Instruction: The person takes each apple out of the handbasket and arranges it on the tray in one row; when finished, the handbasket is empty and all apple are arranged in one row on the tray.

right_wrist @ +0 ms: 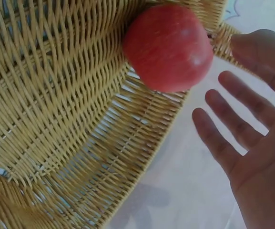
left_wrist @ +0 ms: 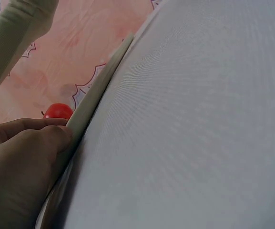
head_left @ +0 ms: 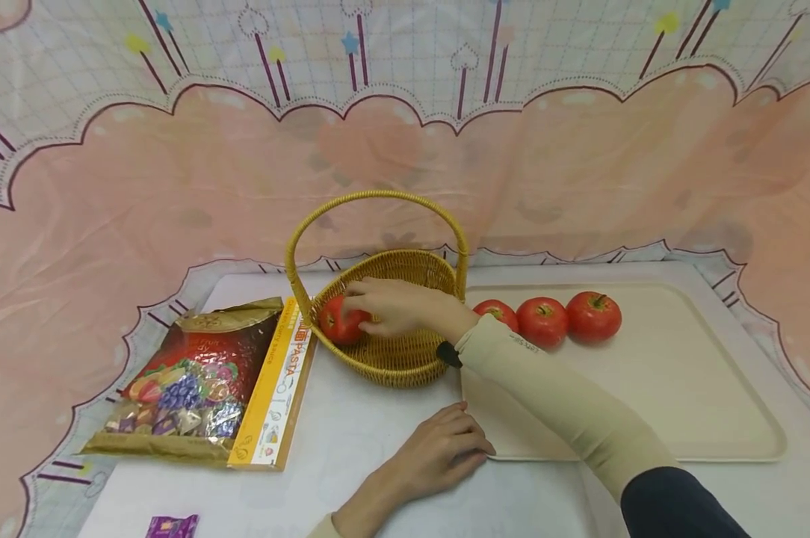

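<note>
A red apple (head_left: 341, 321) lies inside the left end of a wicker basket (head_left: 398, 370) with a tall arched handle. Over the basket reaches my right hand (head_left: 401, 302); in the right wrist view its fingers (right_wrist: 230, 119) are spread and apart from the apple (right_wrist: 168, 47). My left hand (head_left: 438, 452) rests at the near left corner of a cream tray (head_left: 687, 373). The left wrist view shows that hand's fingers touching the tray's rim (left_wrist: 96, 90). On the tray, three more apples (head_left: 542, 323) sit in a row, the leftmost partly hidden by the right arm.
Left of the basket lie a yellow-and-white pasta box (head_left: 273, 403) and a red-and-gold candy bag (head_left: 190, 381). A small purple wrapped candy (head_left: 172, 526) is at the table's near left. Behind the table hangs a patterned pink cloth (head_left: 243, 179).
</note>
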The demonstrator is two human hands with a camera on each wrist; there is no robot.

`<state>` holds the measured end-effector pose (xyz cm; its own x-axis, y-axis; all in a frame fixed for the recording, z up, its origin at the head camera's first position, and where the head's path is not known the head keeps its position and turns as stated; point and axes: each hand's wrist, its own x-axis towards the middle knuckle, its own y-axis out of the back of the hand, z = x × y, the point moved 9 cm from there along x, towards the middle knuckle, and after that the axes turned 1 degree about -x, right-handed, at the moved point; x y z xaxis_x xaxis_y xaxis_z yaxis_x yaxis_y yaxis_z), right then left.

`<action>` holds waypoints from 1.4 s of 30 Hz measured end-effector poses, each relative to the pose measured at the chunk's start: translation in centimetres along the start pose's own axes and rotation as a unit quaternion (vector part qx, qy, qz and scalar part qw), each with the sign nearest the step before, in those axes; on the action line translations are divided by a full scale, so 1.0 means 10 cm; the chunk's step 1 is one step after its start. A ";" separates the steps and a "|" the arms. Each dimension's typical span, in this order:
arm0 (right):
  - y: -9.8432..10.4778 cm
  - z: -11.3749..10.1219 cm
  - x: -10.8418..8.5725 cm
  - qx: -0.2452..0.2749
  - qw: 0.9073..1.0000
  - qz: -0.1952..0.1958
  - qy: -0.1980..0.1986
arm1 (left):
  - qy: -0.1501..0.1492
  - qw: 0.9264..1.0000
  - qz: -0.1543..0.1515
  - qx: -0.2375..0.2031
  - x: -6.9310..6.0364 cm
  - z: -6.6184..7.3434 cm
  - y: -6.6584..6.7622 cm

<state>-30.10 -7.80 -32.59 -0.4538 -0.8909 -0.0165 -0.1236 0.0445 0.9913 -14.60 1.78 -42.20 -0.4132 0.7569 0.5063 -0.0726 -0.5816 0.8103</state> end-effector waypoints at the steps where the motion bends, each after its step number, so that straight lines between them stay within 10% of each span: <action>1: 0.00 0.00 0.02 -0.002 1.000 -0.003 0.001 | 0.000 1.000 0.000 0.001 0.00 0.00 0.00; 29: -0.26 -0.04 0.51 -0.053 0.985 -0.137 -0.086 | 0.013 1.000 -0.004 -0.011 0.00 -0.01 0.01; 42: -0.29 0.35 0.40 0.044 0.974 -0.137 -0.173 | 0.022 1.000 -0.008 -0.014 0.01 -0.01 0.00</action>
<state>-34.64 -9.95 -35.97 -0.6616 -0.6694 -0.3379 -0.3508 -0.1219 0.9285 -14.72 1.84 -42.22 -0.4517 0.7528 0.4788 -0.1040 -0.5775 0.8098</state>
